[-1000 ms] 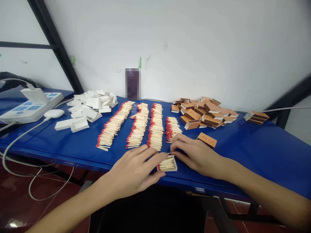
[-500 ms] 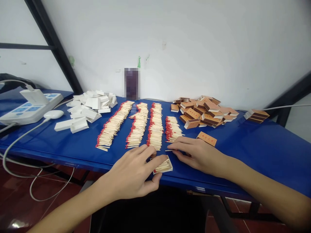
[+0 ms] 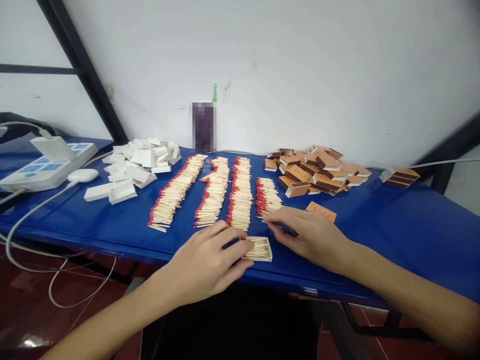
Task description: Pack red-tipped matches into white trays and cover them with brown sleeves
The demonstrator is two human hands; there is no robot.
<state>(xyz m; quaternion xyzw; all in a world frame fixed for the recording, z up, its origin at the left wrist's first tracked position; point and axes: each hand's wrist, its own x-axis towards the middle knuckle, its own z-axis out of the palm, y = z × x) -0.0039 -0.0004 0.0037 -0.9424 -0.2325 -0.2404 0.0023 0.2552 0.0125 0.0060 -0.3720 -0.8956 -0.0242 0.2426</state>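
Note:
My left hand (image 3: pixel 212 257) grips a white matchbox tray (image 3: pixel 269 256) at its left end, near the table's front edge. Matches (image 3: pixel 258 247) lie lengthwise in the tray, and one of my left fingers rests on them. Just right of the tray, my right hand (image 3: pixel 305 230) is closed in a pinch on a match (image 3: pixel 264 220), mostly hidden by the fingertips. Beyond that pinch lies a short row of red-headed matches (image 3: pixel 268 197). Three longer match rows, the nearest of them (image 3: pixel 240 195) behind my left hand, stretch toward the wall. An orange matchbox sleeve (image 3: pixel 322 210) lies behind my right hand, partly covered.
White trays (image 3: pixel 138 165) are heaped at the left, beside a power strip (image 3: pixel 48 165) with cables. Orange sleeves (image 3: pixel 315 170) form a pile at the back right, with a few more (image 3: pixel 401 176) farther right. A blurred dark rectangle (image 3: pixel 204 127) leans on the wall.
The tray has shifted slightly right and turned straighter in my left hand. My right fingers have moved up a little; the match stick that jutted out left of them now barely shows.

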